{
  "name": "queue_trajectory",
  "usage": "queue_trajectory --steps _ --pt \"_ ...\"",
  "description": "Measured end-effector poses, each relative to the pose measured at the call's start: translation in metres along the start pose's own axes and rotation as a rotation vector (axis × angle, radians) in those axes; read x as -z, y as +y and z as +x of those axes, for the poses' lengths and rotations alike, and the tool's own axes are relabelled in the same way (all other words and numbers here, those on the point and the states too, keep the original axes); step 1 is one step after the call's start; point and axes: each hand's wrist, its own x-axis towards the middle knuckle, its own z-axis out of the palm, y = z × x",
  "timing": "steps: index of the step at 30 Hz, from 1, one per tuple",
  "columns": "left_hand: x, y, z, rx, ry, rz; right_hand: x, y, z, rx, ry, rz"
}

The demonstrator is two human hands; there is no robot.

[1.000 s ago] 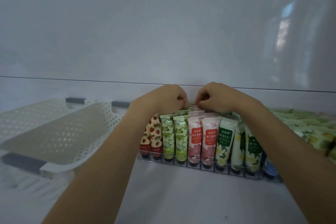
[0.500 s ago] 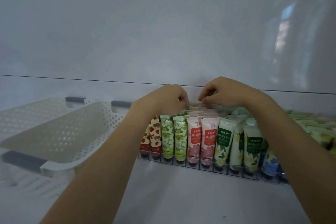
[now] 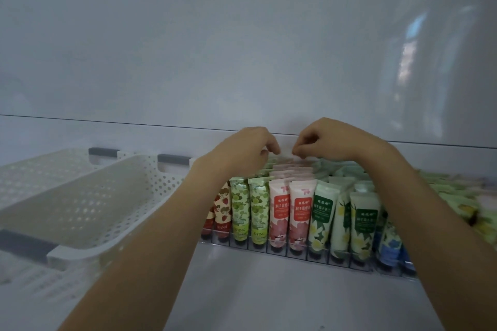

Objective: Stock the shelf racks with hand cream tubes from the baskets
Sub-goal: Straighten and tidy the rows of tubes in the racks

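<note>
- Left hand (image 3: 243, 149): reaches over the back of the pink rows, fingers curled down and pinched together at the crimped tube tops; whether it actually grips a tube cannot be told.
- Right hand (image 3: 325, 140): mirrors the left, just beside it, fingertips (image 3: 295, 152) bunched and lowered to the same pink tops; its grip likewise cannot be told.
- Shelf rack (image 3: 295, 252): a clear divided tray on the white shelf (image 3: 269, 290), holding upright hand cream tubes in lanes, caps down.
- Tube lanes, from the person's left: strawberry tubes (image 3: 222, 212), partly hidden by the left forearm; green grape tubes (image 3: 250, 212); pink blossom tubes (image 3: 290, 215); white tubes with dark green labels (image 3: 365, 219); blue flower tubes (image 3: 390, 247), at the right forearm.
- White perforated basket (image 3: 88, 204): stands to the left of the rack, just beside it, with grey handles; a second basket (image 3: 40, 169) sits behind it.
- More green-patterned tubes (image 3: 462, 196): blurred, at the far right.
</note>
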Motion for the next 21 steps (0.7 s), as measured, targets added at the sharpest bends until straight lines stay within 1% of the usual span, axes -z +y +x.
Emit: queue_trajectory --steps 2,4,11,15,21 --pt "0.002 -0.004 0.001 0.043 0.037 0.015 -0.002 0.001 0.003 0.006 0.15 0.011" --pt "0.004 -0.006 0.003 0.087 0.056 0.024 -0.005 -0.002 0.005 0.006 0.202 -0.001" --pt "0.002 0.002 0.02 0.162 -0.006 -0.011 -0.02 -0.016 0.007 -0.029 0.117 -0.089" --pt "-0.008 -0.002 0.022 0.196 -0.01 0.047 -0.024 -0.018 0.008 -0.037 0.12 -0.123" --pt "-0.008 -0.01 0.026 0.18 -0.032 -0.045 -0.029 -0.019 0.012 -0.066 0.13 -0.164"
